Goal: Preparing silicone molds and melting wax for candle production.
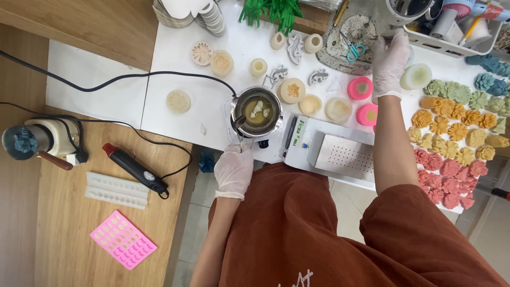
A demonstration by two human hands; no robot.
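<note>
Both of my hands wear thin white gloves. My left hand [234, 170] is closed on the handle of a small steel melting pot [258, 111] with yellowish liquid and pale lumps in it, standing at the near edge of the white table [175, 125]. My right hand [390, 65] reaches out over the far part of the table, fingers together, near a pale round silicone mould [416, 76] and a pink mould [360, 87]. What its fingers touch is hidden.
Several cream moulds [291, 90] lie around the pot. A white scale with a metal plate [342, 154] sits near me. Rows of green, orange and pink flower shapes [451, 154] cover the right. On the wooden bench at left: a heat gun [135, 169], a pink mould tray [123, 239], a black cable [106, 79].
</note>
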